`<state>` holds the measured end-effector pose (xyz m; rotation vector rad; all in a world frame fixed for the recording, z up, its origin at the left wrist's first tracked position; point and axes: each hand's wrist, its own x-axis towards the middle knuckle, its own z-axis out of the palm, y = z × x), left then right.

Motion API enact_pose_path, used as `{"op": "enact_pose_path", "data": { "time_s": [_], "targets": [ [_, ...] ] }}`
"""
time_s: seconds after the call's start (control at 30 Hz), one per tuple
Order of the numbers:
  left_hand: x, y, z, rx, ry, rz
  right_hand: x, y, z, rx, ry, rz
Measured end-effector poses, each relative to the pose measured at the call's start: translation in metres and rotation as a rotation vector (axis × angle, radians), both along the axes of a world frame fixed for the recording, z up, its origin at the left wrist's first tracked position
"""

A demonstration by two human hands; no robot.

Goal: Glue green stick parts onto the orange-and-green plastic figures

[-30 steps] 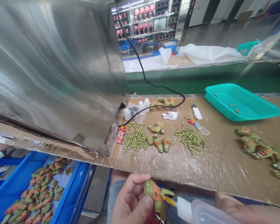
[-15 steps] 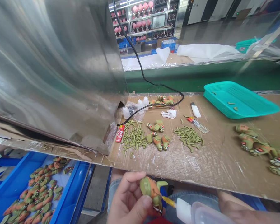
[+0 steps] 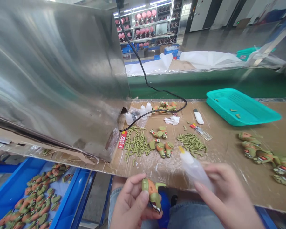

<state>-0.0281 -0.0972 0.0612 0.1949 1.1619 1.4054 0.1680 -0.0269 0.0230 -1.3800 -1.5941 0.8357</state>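
Note:
My left hand (image 3: 135,203) pinches a small green and orange toy figure (image 3: 153,194) between thumb and fingers, just in front of the table edge. A green curved piece juts from the figure's right side. In my right hand (image 3: 225,190) is a whitish squeeze bottle (image 3: 196,173) with a yellow tip, tilted up to the left and slightly blurred. Its tip is in front of a pile of small green curved pieces (image 3: 192,143). Another pile of such pieces (image 3: 137,141) lies further left. Several similar figures (image 3: 164,149) are between the two piles.
A turquoise basket (image 3: 248,116) stands at the back right, above a row of figures (image 3: 262,156). A blue bin (image 3: 69,203) full of figures is at lower left. A metal housing (image 3: 62,79) blocks the left; a black cable (image 3: 145,76) loops over the cardboard. Small bottles (image 3: 143,111) stand behind.
My right hand has lifted the squeeze bottle up and away from the figure, over the table's front part. My left hand keeps the figure in nearly the same place.

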Motion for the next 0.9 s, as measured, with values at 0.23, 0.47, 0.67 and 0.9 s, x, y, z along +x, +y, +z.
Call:
{"op": "enact_pose_path", "data": {
  "time_s": [0.23,0.47,0.67,0.9],
  "targets": [
    [-0.009,-0.007,-0.012,-0.029,0.018,0.072,-0.012,0.043,-0.028,0.070,-0.144,-0.134],
    [-0.017,-0.017,-0.021,-0.063,0.033,0.234,-0.075,0.011,-0.002,0.365,-0.334,0.444],
    [-0.027,-0.026,-0.020,-0.017,0.066,0.349,-0.151,0.018,-0.014,0.246,-0.666,0.622],
    [-0.040,-0.029,-0.022,0.021,0.075,0.402,-0.168,0.026,0.003,0.162,-0.925,0.693]
  ]
}}
